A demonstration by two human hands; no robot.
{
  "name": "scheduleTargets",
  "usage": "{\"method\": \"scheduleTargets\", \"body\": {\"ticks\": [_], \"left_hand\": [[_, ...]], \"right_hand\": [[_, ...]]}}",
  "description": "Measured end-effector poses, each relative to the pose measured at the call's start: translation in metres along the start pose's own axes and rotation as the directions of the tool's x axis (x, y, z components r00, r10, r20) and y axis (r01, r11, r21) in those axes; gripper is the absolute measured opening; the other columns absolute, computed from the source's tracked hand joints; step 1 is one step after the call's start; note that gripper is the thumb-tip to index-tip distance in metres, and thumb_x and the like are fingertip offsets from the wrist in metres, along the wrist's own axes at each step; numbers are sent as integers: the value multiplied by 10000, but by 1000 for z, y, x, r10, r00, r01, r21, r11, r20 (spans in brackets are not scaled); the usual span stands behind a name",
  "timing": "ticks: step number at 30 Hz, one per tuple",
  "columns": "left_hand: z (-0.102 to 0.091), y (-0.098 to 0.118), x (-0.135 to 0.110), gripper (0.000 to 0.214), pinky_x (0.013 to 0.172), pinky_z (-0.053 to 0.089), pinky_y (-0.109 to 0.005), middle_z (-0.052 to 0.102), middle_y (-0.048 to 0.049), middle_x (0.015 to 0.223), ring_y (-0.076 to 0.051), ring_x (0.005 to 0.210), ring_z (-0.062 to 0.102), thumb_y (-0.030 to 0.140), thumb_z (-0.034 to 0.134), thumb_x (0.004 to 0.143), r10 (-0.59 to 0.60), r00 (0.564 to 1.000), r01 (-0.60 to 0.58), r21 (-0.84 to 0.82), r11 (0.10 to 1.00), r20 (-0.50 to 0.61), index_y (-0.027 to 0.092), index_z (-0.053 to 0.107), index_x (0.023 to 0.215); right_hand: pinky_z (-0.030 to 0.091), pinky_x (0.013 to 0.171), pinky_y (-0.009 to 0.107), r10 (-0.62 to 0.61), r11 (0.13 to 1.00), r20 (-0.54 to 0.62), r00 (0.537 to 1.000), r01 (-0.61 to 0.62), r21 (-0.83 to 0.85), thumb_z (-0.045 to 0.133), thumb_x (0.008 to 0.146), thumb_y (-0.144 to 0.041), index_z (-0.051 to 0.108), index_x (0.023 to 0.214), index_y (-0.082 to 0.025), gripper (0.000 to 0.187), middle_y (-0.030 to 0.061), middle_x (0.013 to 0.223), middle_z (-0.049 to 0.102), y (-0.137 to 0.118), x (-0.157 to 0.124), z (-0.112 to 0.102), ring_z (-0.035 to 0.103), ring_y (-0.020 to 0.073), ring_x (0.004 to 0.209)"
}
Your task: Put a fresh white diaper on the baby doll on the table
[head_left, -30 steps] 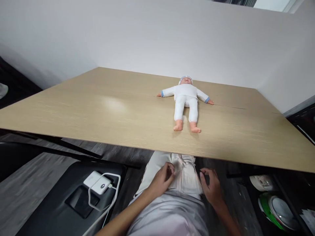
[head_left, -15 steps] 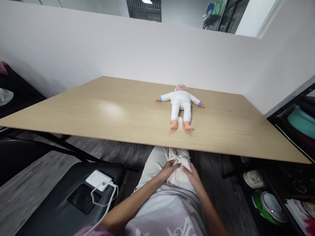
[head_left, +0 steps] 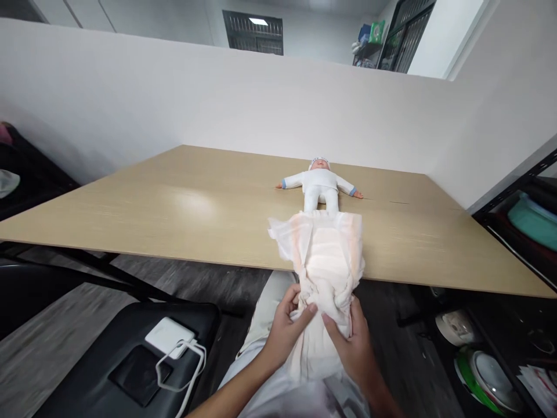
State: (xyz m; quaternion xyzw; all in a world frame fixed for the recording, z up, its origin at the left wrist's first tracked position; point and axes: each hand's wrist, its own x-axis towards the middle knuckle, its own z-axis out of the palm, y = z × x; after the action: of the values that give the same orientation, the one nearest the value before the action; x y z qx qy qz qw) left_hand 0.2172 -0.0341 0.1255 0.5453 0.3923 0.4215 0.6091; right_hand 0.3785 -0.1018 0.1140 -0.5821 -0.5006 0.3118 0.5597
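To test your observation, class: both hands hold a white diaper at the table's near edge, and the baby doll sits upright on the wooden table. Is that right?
No. The baby doll does not sit upright: the head view shows it lying flat on its back on the wooden table. The left hand and right hand do hold the white diaper at the table's near edge.

A flat white power bank [head_left: 167, 335] with a white cable lies on a black padded seat [head_left: 82, 366] near left. A black metal shelf [head_left: 513, 194] stands on the right.
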Motion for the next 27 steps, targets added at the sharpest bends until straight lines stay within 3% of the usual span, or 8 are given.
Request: {"method": "scheduleTargets", "body": {"ticks": [4,10,13,16,19,23,25,27], "left_hand": [[-1,-30,20,466,921,577,-399,774,-57,968,-290,971,717,684,793,824,-57,998,54,-78,995,-35,282,684,1034],[-5,-60,14,496,806,569,-328,759,-37,849,-236,843,706,673,830,819,-171,985,170,-155,973,5,234,665,981],[-4,-64,6,484,780,547,-285,753,-37,855,-209,830,693,644,819,856,-209,978,210,-150,966,21,203,658,976],[0,-66,-2,467,781,532,-270,748,-31,871,-196,829,684,621,818,872,-233,972,229,-155,961,-5,200,663,1001],[1,-70,-8,436,781,517,-271,756,-31,876,-196,830,685,610,786,908,-208,978,206,-97,974,-6,206,670,1028],[-12,-68,-6,272,731,520,-279,757,-36,865,-195,781,680,473,706,1002,64,996,-75,207,976,59,224,669,1105],[-24,-57,1,193,733,527,-298,721,-32,834,-207,787,659,367,727,992,292,945,-328,439,836,150,229,672,1115],[-39,-39,13,172,760,528,-318,712,-39,854,-220,822,644,315,730,994,401,857,-515,574,637,323,222,663,1123]], "right_hand": [[657,976,354,65,997,-25,998,-66,-41,781,938,-443,688,1368,-227,491,120,1315,793,22,14,10,763,326,1223],[688,882,346,105,982,-25,994,-108,-157,808,907,-510,740,1308,-175,527,132,1224,821,71,-7,-5,801,329,1109],[681,851,348,-18,970,-93,996,-5,-242,745,964,-492,701,1368,-180,513,124,1166,810,81,-15,-19,798,281,1009],[660,821,369,-237,914,-241,941,131,-384,715,992,-419,651,1406,-205,470,126,1193,747,71,-8,-30,749,260,997],[635,910,416,-442,794,-139,886,314,-521,699,995,-258,683,1354,-257,359,109,1246,723,44,18,-33,717,272,1102],[571,1119,472,-441,674,263,858,510,-535,615,1036,-195,633,1468,-276,440,88,1426,690,10,72,-21,599,288,1401],[515,1207,513,-364,640,383,849,527,-559,610,1056,-253,577,1545,-270,491,88,1562,610,4,96,-9,506,299,1511],[466,1256,549,-281,609,467,838,532,-589,604,1071,-321,538,1592,-268,528,87,1665,515,5,113,2,423,314,1577]]}}
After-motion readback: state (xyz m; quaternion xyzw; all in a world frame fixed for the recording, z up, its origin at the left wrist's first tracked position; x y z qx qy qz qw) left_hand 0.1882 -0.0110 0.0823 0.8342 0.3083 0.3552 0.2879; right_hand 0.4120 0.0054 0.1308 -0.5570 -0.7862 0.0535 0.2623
